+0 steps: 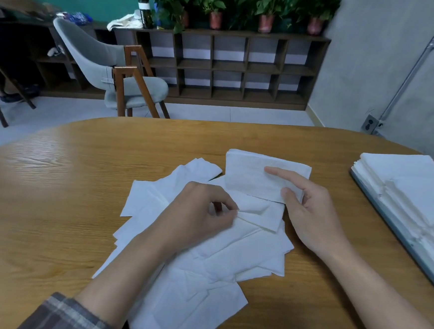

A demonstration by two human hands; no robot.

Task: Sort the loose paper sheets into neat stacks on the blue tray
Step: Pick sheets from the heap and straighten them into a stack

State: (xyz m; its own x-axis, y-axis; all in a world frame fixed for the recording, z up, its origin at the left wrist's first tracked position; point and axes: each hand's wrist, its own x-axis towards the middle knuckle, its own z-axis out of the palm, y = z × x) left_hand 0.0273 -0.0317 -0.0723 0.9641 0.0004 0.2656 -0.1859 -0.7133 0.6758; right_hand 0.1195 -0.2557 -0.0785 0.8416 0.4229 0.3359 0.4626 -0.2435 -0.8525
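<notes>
1. The left hand [202,210] pinches the edge of one sheet [258,214] on top of the loose sheets [203,262]. They lie in a messy pile on the table [52,203].
2. The right hand [311,210] holds a small stack [251,177] at the far side of the pile, thumb on its near edge.
3. The blue tray [388,219] sits to the right, well apart, with neat stacks [404,179] on it.
4. The thin sheets may stick together, so two could come up at once.
5. The small stack could slip or fan out, since only one end is held.
6. I can read no words anywhere. The bottle [144,8] label is too blurry.
</notes>
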